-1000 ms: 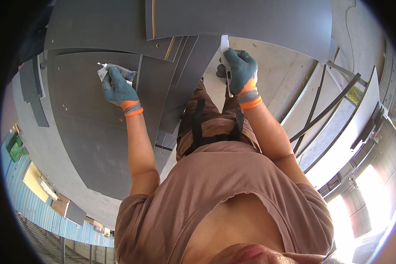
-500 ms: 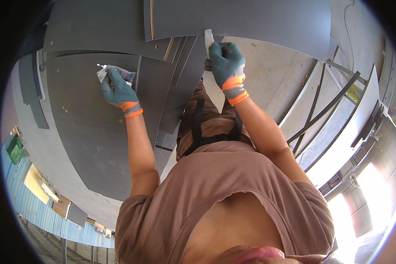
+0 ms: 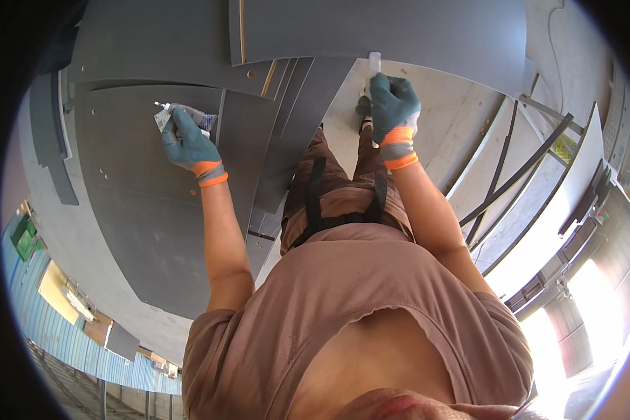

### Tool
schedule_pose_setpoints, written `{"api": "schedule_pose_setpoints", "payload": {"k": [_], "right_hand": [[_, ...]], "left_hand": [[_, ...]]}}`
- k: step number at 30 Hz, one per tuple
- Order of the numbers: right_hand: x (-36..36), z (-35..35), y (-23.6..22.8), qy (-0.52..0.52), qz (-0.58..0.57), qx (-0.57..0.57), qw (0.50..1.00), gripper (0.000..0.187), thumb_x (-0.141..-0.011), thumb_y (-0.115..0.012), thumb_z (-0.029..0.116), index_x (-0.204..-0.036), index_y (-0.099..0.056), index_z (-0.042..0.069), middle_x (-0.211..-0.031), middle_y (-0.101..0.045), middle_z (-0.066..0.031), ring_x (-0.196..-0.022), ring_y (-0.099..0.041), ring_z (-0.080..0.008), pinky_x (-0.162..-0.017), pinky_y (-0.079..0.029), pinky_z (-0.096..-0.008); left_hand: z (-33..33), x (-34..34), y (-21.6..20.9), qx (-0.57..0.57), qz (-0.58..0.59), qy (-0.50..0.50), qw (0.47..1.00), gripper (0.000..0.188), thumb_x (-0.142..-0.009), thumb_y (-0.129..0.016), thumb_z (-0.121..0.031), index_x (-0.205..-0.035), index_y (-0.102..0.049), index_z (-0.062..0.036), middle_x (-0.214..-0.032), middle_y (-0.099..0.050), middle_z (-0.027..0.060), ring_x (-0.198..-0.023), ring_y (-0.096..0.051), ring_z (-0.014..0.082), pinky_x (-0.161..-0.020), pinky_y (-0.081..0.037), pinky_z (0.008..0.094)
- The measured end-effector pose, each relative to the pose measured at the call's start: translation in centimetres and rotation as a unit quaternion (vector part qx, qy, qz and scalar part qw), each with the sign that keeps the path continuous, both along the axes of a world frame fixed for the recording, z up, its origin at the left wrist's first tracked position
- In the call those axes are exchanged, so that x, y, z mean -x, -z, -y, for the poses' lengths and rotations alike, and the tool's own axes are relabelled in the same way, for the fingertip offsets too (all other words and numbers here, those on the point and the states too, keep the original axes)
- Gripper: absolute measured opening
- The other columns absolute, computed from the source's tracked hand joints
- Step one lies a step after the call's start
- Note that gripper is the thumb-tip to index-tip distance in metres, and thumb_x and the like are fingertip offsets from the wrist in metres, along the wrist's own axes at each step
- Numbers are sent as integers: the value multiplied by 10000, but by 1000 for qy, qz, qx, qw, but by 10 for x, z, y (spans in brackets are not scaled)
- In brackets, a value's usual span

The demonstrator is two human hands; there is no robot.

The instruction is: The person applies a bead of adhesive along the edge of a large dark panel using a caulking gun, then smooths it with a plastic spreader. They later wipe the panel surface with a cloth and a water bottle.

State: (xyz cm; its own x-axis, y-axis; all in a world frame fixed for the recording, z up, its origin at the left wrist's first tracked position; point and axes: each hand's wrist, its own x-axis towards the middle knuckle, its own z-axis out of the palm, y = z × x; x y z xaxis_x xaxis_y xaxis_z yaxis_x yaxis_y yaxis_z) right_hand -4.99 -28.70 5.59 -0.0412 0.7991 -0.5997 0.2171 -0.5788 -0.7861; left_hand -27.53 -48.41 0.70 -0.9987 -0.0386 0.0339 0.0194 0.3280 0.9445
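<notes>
Holding the white tool (image 3: 375, 64) upright in the upper middle of the frame, your right hand (image 3: 393, 108) is closed round it, with the tip overlapping the lower edge of the upper panel (image 3: 378, 29). Whether the tip touches that edge, you cannot tell from this angle. Left of centre, your left hand (image 3: 190, 145) is closed on a tube (image 3: 204, 120), its nozzle (image 3: 162, 105) pointing to the upper left, above the large panel (image 3: 154, 157).

You look to be partway through work at the upper panel, judging by the tool at its edge and the tube in your other hand; neither has been set down. How much of the edge is done and how much is left does not show at this size, nor does anything at the nozzle's end.

Farther out, pale floor (image 3: 427, 112) shows under your right hand, with your shoe (image 3: 363, 106) just beside it. Dark bars (image 3: 516, 171) slant across the right of the frame, and a green thing (image 3: 25, 238) sits at the far left.
</notes>
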Motion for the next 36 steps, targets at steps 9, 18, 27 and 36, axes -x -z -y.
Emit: {"api": "schedule_pose_setpoints", "payload": {"k": [9, 18, 27, 36], "right_hand": [[-4, 7, 6, 11, -58, -32, 998, 224, -966, -653, 157, -986, -610, -61, -805, -670, -115, -606, -655, -167, -551, -575, -322], [41, 22, 18, -111, -4, -7, 994, 271, -934, -672, 194, -937, -613, -70, -747, -653, -105, -613, -653, -152, -574, -554, -307], [16, 9, 27, -49, -1, -46, 998, 217, -924, -689, 164, -929, -643, -48, -710, -662, -76, -581, -655, -153, -521, -530, -297], [-13, 1, 13, -10, -92, -40, 995, 250, -974, -653, 169, -1032, -611, -71, -847, -690, -119, -668, -686, -172, -614, -596, -318]], "left_hand": [[-2, -1, -2, -8, 9, -12, 1000, 267, -942, -721, -222, -1014, -752, 33, -902, -700, 27, -775, -626, 89, -678, -533, 258], [-1, 0, 1, 10, -6, -5, 1000, 282, -956, -708, -237, -1047, -755, 26, -953, -721, 39, -811, -650, 104, -708, -551, 271], [-1, -1, 1, 1, 1, -12, 1000, 290, -949, -722, -247, -1038, -755, 27, -935, -727, 43, -794, -655, 104, -694, -553, 266], [-2, -2, -2, 14, -4, -14, 1000, 270, -956, -713, -225, -1035, -753, 29, -944, -726, 46, -807, -654, 108, -716, -552, 269]]}}
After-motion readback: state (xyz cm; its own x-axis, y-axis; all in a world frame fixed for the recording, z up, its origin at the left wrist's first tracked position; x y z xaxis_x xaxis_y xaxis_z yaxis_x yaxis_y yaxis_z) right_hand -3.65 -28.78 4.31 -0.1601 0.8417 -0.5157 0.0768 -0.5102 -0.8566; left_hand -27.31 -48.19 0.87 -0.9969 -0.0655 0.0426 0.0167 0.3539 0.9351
